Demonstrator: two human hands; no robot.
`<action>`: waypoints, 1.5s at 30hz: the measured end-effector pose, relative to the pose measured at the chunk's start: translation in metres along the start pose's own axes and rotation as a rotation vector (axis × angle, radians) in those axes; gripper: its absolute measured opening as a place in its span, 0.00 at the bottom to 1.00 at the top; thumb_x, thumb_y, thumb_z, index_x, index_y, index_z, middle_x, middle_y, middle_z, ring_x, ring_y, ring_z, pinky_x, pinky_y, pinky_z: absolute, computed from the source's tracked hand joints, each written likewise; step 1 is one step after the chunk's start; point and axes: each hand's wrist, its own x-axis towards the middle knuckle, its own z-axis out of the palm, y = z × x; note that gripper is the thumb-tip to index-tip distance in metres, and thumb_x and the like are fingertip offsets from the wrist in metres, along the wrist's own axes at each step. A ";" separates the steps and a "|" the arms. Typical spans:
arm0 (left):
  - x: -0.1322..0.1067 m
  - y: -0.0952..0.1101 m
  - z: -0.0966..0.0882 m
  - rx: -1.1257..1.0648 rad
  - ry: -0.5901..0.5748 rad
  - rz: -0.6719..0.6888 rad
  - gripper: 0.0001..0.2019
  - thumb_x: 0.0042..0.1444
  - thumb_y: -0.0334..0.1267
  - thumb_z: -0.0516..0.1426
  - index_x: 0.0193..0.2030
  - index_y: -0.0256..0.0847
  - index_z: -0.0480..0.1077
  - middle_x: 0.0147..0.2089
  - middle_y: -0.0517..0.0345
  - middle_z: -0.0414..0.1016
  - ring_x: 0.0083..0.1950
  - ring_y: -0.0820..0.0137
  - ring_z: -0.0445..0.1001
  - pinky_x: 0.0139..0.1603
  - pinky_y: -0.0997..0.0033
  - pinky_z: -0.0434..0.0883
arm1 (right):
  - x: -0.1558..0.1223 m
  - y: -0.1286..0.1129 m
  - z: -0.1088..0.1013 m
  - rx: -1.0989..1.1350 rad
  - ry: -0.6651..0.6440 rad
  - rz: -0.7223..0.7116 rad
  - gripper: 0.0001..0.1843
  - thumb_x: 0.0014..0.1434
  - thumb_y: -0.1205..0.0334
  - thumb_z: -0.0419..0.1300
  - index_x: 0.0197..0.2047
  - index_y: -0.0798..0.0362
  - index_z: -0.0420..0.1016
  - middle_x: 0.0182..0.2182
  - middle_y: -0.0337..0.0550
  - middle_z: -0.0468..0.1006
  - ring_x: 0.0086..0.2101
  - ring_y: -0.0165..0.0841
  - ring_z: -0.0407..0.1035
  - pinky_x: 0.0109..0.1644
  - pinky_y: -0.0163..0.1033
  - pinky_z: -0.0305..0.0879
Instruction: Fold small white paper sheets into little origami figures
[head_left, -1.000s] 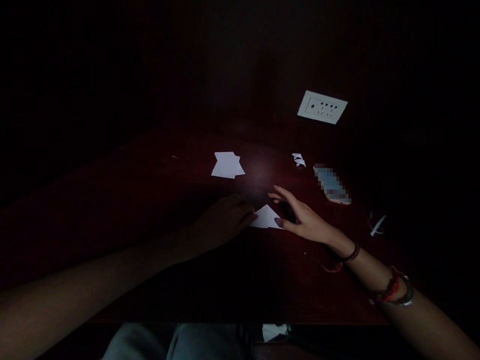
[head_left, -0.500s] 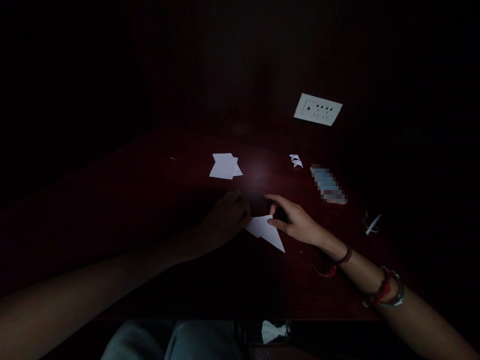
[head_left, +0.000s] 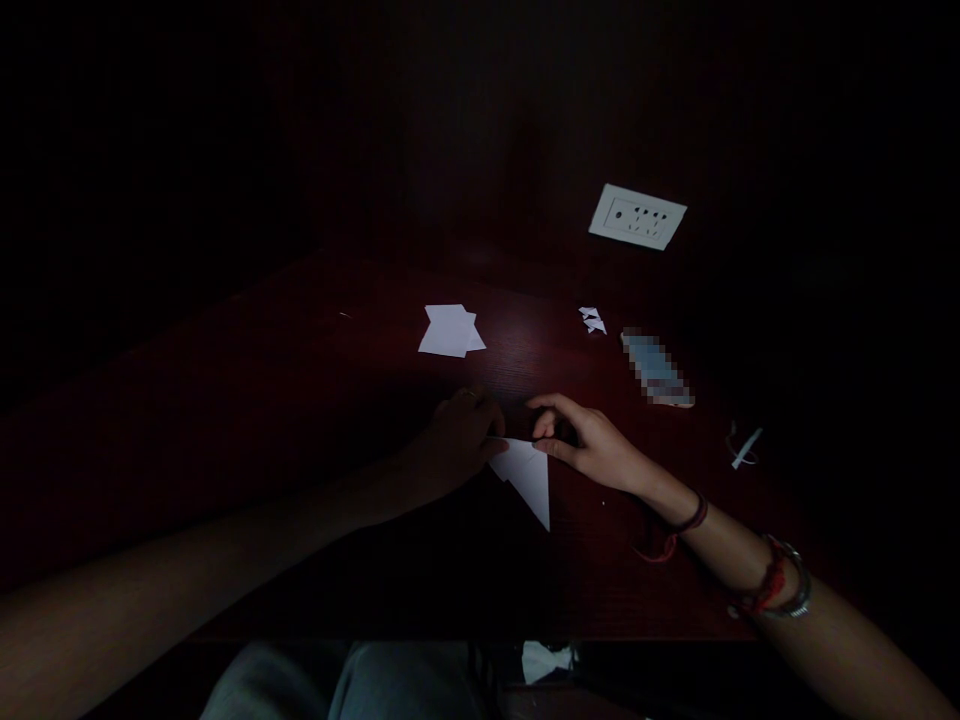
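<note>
Between my hands is a folded piece of white paper [head_left: 531, 478], its long point aimed down toward the table's front edge. My left hand [head_left: 466, 435], in shadow, pinches the paper's upper left corner between thumb and fingers. At the upper right corner, my right hand [head_left: 589, 440] has its thumb on the paper and its index finger curled above. The fingertips behind the paper are partly hidden. Farther back on the dark red table [head_left: 345, 400] lie overlapping white paper pieces [head_left: 448, 332].
Small folded paper bits [head_left: 592, 320] lie at the back right, near a phone [head_left: 657, 368] with a blurred screen. A thin white strip with a loop [head_left: 746, 448] is farther right. A wall socket [head_left: 637, 217] sits above. Below the table edge shows something white [head_left: 544, 661].
The folded paper has turned so that its long point has swung down and to the left. My right fingers have curled in closer at its upper right corner.
</note>
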 end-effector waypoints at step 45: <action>0.001 0.009 -0.016 -0.535 0.026 -0.092 0.06 0.52 0.35 0.50 0.32 0.39 0.68 0.33 0.62 0.70 0.34 0.73 0.67 0.34 0.75 0.62 | -0.004 -0.013 -0.009 0.426 0.052 0.098 0.23 0.50 0.69 0.55 0.49 0.52 0.56 0.27 0.36 0.66 0.28 0.26 0.60 0.33 0.34 0.58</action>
